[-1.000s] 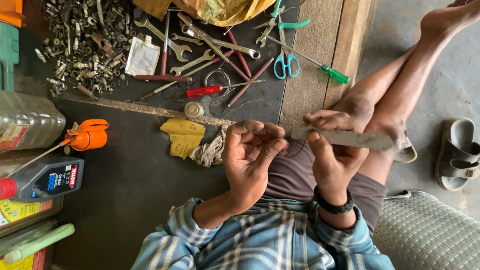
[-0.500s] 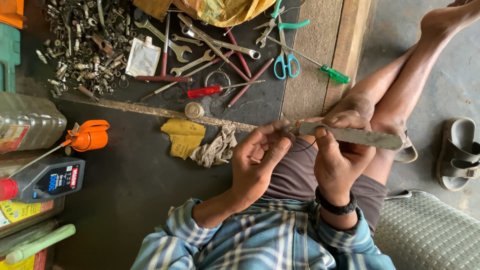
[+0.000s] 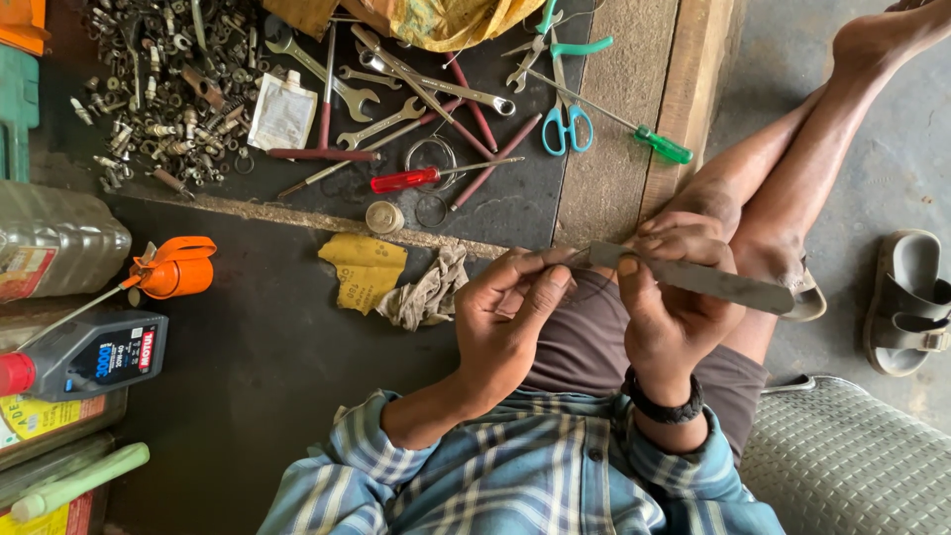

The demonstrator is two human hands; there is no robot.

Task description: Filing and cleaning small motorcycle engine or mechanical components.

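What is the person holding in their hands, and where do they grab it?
The right hand grips a long flat grey metal file near one end. The left hand pinches at that end's tip; what it pinches cannot be told.

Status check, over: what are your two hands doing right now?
Right hand gripping a flat grey metal file. Left hand pinching at the file's tip, thin dark wire looped there. Yellow sandpaper and rag lie left, clear of both.

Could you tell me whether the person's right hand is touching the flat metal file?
Touching. The head view shows the right hand wrapped around the flat metal file, thumb pressed on its top face and fingers closed behind it, with no gap.
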